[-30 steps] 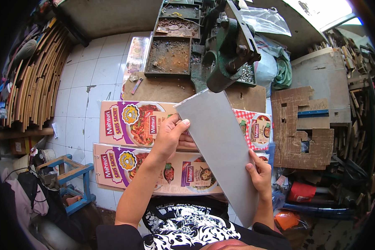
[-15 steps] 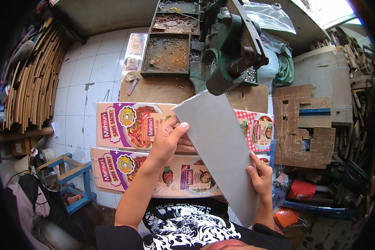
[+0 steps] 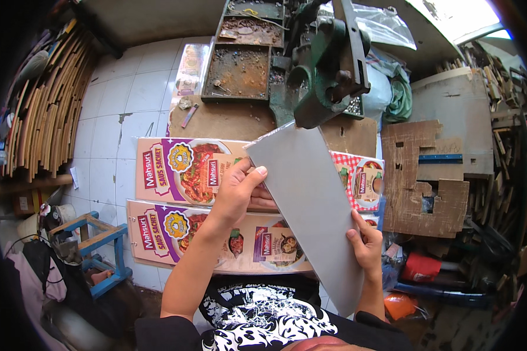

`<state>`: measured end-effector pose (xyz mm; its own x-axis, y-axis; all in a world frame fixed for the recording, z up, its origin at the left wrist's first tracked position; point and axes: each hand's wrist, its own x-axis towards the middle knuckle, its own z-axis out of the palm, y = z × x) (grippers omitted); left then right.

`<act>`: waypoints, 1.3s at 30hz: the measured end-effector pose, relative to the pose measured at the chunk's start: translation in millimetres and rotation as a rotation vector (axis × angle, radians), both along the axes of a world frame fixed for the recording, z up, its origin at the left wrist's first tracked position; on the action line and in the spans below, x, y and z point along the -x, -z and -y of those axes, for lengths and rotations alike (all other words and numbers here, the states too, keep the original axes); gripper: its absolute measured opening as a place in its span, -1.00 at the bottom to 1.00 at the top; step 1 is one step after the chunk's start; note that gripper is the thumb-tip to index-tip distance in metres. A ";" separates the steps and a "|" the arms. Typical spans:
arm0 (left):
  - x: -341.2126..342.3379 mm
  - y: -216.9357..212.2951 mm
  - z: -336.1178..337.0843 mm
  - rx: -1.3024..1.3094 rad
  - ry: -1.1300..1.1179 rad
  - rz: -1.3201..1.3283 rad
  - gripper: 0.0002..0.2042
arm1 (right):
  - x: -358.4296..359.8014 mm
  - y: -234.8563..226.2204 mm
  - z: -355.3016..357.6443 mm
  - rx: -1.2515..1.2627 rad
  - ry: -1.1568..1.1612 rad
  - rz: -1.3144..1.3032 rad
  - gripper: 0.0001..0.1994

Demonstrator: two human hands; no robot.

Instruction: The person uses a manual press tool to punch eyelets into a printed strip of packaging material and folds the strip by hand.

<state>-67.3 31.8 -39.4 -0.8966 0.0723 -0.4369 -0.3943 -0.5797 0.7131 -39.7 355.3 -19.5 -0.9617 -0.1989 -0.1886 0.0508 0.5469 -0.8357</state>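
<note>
Grey panel (image 3: 310,213), long, flat, plain-faced, slants over 2 rows of printed pink boards (image 3: 184,169), hiding part of both. Left hand (image 3: 239,190) pinches its upper left edge; right hand (image 3: 366,241) grips lower right edge. Panel's top end sits at green press head (image 3: 319,102); contact unclear. Beyond: rusty metal tray (image 3: 246,75). Blue frame (image 3: 119,254) far left.

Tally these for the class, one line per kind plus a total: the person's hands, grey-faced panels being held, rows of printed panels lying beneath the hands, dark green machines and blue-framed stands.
Left hand and right hand: 2
Grey-faced panel: 1
Upper row and lower row of printed panels: 2
Dark green machine: 1
Blue-framed stand: 1
Total: 7
</note>
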 end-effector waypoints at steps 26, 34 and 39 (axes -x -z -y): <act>-43.2 2.3 14.1 0.250 -0.198 -0.194 -0.71 | 65.6 -45.2 27.6 -0.161 -0.427 -0.419 -0.85; -41.8 -1.3 6.7 0.312 -0.260 -0.268 -0.71 | 225.8 -19.8 48.3 -0.157 -0.235 -0.545 -0.87; -44.6 2.8 13.0 0.303 -0.210 -0.235 -0.63 | 274.4 -12.6 78.9 -0.276 -0.215 -0.550 -0.85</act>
<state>-22.7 18.8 -42.2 -0.9559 -0.2220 -0.1925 -0.0969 -0.3802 0.9198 -314.1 276.5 -6.9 -0.8763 -0.4128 0.2484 -0.4793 0.6951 -0.5359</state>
